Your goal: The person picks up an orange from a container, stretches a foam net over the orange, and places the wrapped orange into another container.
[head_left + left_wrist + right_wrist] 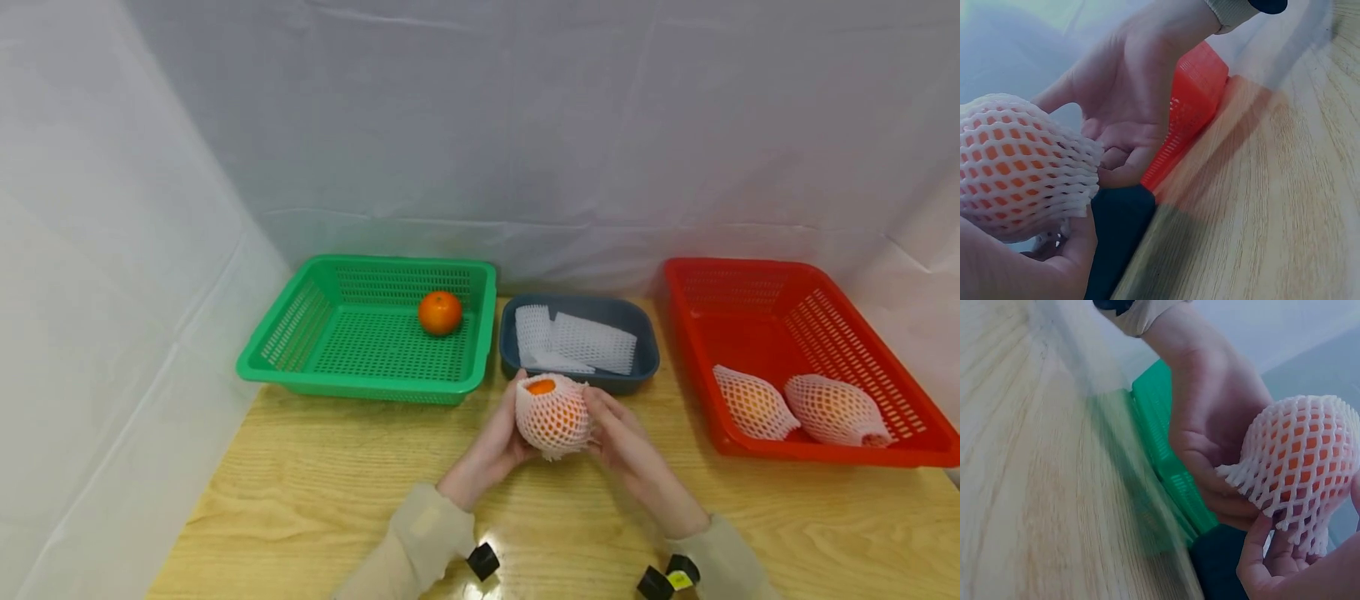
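Observation:
An orange in a white foam net sleeve is held up between both hands, above the table in front of the blue-grey tray. Its bare top peeks through the sleeve's opening. My left hand grips the wrapped fruit from the left, fingers curled beneath and around it. On the other side, my right hand pinches the sleeve near its loose gathered edge, as the left wrist view shows with the right fingers bent at that edge. In the right wrist view the sleeve covers most of the orange.
At left stands a green basket with one bare orange. The blue-grey tray holds several flat white foam sleeves. A red basket at right contains two sleeved fruits. White sheeting closes off the back and sides.

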### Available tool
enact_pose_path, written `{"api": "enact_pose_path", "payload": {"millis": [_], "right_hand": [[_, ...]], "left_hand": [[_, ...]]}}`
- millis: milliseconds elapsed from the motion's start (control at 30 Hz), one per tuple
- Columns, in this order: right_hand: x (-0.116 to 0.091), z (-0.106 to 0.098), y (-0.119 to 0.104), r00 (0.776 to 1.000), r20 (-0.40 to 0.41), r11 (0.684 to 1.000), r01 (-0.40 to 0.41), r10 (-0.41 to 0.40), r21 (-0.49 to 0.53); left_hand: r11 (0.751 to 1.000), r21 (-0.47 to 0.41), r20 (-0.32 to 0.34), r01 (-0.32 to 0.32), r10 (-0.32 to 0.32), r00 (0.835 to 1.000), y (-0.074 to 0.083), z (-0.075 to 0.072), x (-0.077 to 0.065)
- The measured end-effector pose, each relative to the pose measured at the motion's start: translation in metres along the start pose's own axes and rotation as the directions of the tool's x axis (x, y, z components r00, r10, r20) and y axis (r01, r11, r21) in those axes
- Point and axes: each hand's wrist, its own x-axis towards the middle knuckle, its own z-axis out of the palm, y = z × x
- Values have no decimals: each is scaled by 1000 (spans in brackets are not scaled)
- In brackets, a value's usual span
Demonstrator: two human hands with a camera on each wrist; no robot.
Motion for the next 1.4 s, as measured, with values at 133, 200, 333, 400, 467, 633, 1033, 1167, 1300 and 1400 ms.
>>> {"api": "enact_pose_path", "payload": {"millis": [133,200,333,400,467,633,1033,1167,1300,1400], "right_hand": [[0,-2,1,998,56,997,22,-26,80],[1,-3,2,995,97,990,22,-36,142],[1,-5,5,983,171,971,26,-68,238],[2,-5,6,978,194,967,30,-81,254],[2,-4,6,974,208,967,41,-95,250],[-1,0,5,990,123,984,49,-70,170],[0,4,1,890,110,799,447,-442,-402],[-4,9,1,839,244,680,539,-487,-496],[-6,12,2,852,182,694,509,-491,-509],[-8,12,0,864,125,744,485,-487,-460]], "left_hand": [[999,-40,14,5,-5,1000,1,0,-1],[997,-75,19,1,0,1000,1,1,-1],[982,-188,27,-34,40,999,-2,3,-2],[970,-237,22,-48,55,998,-3,4,-3],[958,-283,27,-45,55,998,-4,5,-4],[946,-322,80,26,0,997,-3,5,-3],[960,-266,133,92,-58,989,-3,2,1],[987,-144,124,73,-55,991,-4,3,-3],[997,67,99,38,-44,994,0,3,-6],[977,215,59,-13,0,998,5,3,-8]]}}
